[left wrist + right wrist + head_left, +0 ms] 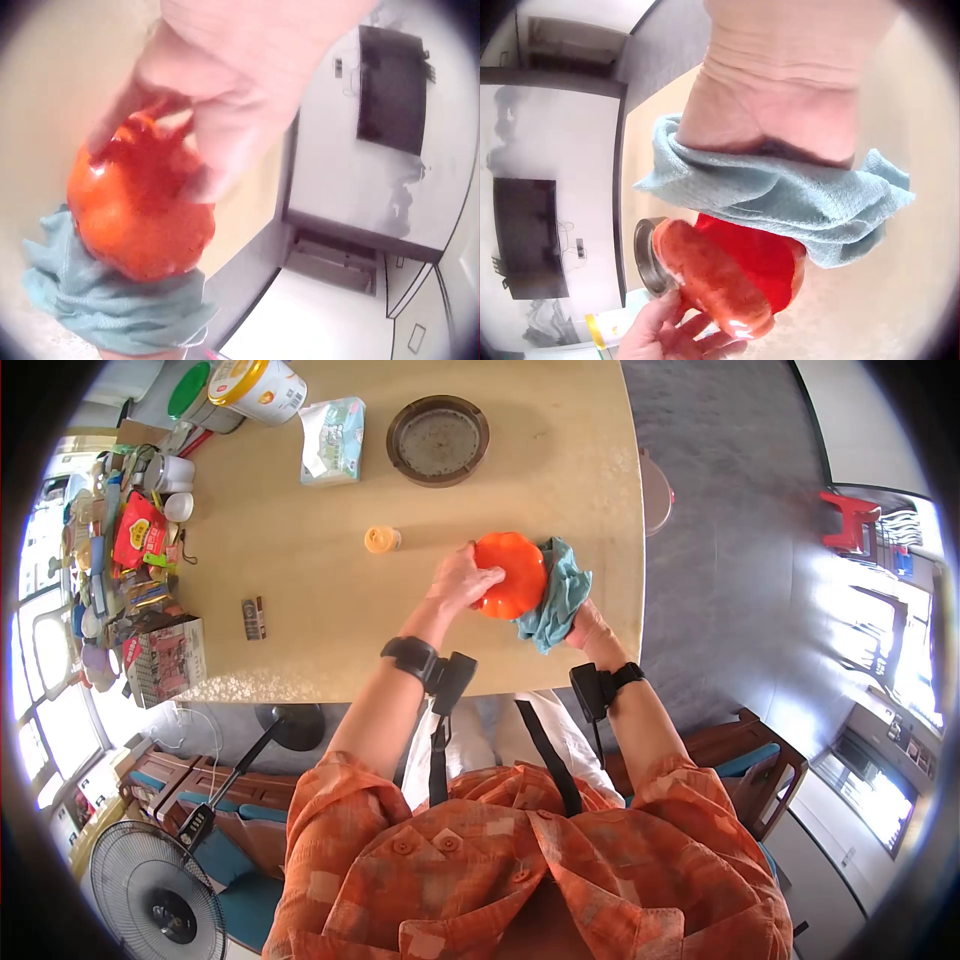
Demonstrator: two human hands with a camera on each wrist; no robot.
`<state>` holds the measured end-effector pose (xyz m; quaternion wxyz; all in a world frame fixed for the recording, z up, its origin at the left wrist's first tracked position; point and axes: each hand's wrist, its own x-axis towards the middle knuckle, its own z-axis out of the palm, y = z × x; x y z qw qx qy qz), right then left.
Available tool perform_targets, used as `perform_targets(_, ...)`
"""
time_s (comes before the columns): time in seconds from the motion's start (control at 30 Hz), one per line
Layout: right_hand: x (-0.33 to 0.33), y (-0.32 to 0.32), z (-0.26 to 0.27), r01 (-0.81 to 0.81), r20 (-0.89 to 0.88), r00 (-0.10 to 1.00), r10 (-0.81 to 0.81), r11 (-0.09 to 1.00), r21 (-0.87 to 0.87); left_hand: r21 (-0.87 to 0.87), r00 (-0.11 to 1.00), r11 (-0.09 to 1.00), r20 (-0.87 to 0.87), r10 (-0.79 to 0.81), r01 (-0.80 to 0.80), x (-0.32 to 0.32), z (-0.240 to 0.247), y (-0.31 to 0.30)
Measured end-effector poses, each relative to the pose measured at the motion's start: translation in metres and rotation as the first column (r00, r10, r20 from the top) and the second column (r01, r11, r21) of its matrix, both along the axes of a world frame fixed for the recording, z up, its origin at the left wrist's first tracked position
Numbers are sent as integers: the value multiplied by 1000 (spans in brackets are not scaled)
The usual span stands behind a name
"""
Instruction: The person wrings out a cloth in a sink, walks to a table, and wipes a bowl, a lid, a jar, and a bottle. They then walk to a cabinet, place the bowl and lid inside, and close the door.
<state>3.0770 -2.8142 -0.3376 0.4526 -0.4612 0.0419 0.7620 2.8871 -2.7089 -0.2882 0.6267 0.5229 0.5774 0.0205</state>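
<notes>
A glossy orange dish [512, 575] with a scalloped edge is held above the table, close to its front right part. My left hand [462, 578] grips it at the left side, the thumb lying over its face. In the left wrist view the dish [142, 202] shows the fingers spread around its far end. A blue-green cloth [560, 600] is bunched against the dish's right side, held by my right hand [592, 628]. The right wrist view has the cloth [765, 187] covering the fingers of that hand, with the dish's red hollow side [761, 259] just beyond.
On the table [320, 600] stand a small yellow-lidded jar [382, 540], a round brown ashtray [438, 442] and a tissue pack [335, 442]. A small dark packet [254, 618] lies left. Tubs [258, 388], a red bag [140, 530] and a box [165, 660] crowd the left edge.
</notes>
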Motion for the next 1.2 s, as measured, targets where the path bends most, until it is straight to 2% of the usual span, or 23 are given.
perform_targets(0.03, 2, -2, -4, -8, -32, 999, 9, 1000, 25, 1, 1000, 1000, -2, -3, 3, -6, 1, -1)
perform_targets(0.1, 6, -6, -13, 7, -49, 999, -7, 1000, -12, -259, 963, 954, 177, 202, -152, -24, 4, 1)
perform_targets(0.13, 8, -8, -13, 17, -66, 998, -20, 998, -53, -257, 965, 955, 175, 195, -146, -33, 5, 0)
perform_targets(0.2, 18, -13, -3, 15, -37, 999, -17, 998, -59, -473, 867, 855, 311, 390, -215, -51, 6, -1)
perform_targets(0.37, 35, -28, 5, 74, 68, 995, -70, 996, -50, -503, 754, 821, 421, 505, -269, -88, -12, -14)
perform_targets(0.43, 52, -33, 33, 25, 112, 994, -19, 998, -60, -543, 621, 812, 567, 541, -212, -103, -4, -20)
perform_targets(0.53, 50, -42, 79, -27, 121, 992, 25, 1000, 15, -600, 585, 784, 581, 565, -161, -107, 12, -31)
perform_targets(0.6, 34, -45, 91, 80, -190, 977, -92, 994, -69, -602, 594, 783, 577, 561, -156, -96, 4, -43)
perform_targets(0.63, 19, -50, 91, 79, -188, 978, -90, 995, -66, -606, 603, 782, 573, 556, -145, -85, 5, -48)
perform_targets(0.67, -2, -54, 89, 53, -213, 977, -15, 984, 171, -605, 601, 783, 575, 555, -144, -72, 7, -55)
perform_targets(0.7, -23, -53, 87, 29, -221, 973, 66, 917, 399, -558, 704, 815, 516, 488, -156, -55, 16, -61)
perform_targets(0.73, -42, -40, 100, -72, -73, 992, 101, 944, 322, -508, 795, 846, 441, 417, -162, -46, 21, -64)
perform_targets(0.77, -51, -29, 102, -114, 125, 988, 85, 964, 239, -506, 794, 847, 441, 418, -164, -45, 21, -66)
perform_targets(0.8, -56, -20, 103, -135, 319, 944, 82, 980, 148, -321, 866, 938, 426, 264, -128, -44, 21, -67)
perform_targets(0.83, -56, -18, 109, -139, 319, 944, 85, 979, 148, -128, 920, 989, 376, 113, -69, -44, 21, -68)
perform_targets(0.87, -56, -15, 115, -90, 255, 965, 61, 991, 102, -128, 919, 989, 376, 118, -74, -45, 22, -69)
perform_targets(0.9, -55, -14, 119, -42, 191, 981, 31, 998, 50, 148, 974, 989, 225, -40, 7, -46, 32, -70)
perform_targets(0.93, -54, -13, 120, -45, 191, 981, 35, 998, 47, 395, 988, 909, 29, -154, 130, -48, 44, -70)
perform_targets(0.97, -52, -10, 120, 12, 139, 990, -14, 1000, 15, 490, 971, 854, 60, -232, 174, -52, 55, -70)
perform_targets(1.0, -50, -7, 120, 68, 89, 994, -66, 997, -18, 491, 971, 853, 60, -232, 173, -52, 67, -71)
perform_targets(1.07, -53, -2, 121, 68, 38, 997, -68, 998, 2, 526, 934, 817, 106, -340, 238, -52, 84, -76)
perform_targets(1.13, -59, 3, 123, 111, -53, 992, -114, 993, -44, 539, 943, 812, 89, -319, 224, -47, 87, -81)
perform_targets(1.2, -67, 7, 121, 149, -121, 980, -159, 985, -87, 504, 951, 860, 220, -219, 81, -45, 91, -79)
